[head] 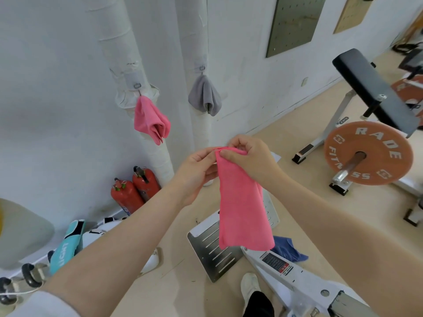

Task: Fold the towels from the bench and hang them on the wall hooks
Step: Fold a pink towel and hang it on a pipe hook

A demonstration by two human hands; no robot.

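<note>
1. Towel (242,202), pink terry, folded into a long strip, hangs from our left hand (194,172) and right hand (249,159), both pinching its top edge.
2. Wall hooks: second pink towel (148,120) and grey towel (203,94), both bunched.
3. Blue cloth (288,248) crumpled on floor, probably another towel.

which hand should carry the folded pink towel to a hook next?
Left, probably. Both hands pinch the held pink towel's top edge, but the left hand is on the side nearer the wall, where a pink towel and a grey towel hang. The right hand would cross over.

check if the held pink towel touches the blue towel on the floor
Cannot tell. In the head view the held pink towel overlaps the blue towel at its lower edge; one view cannot show contact or gap.
</note>
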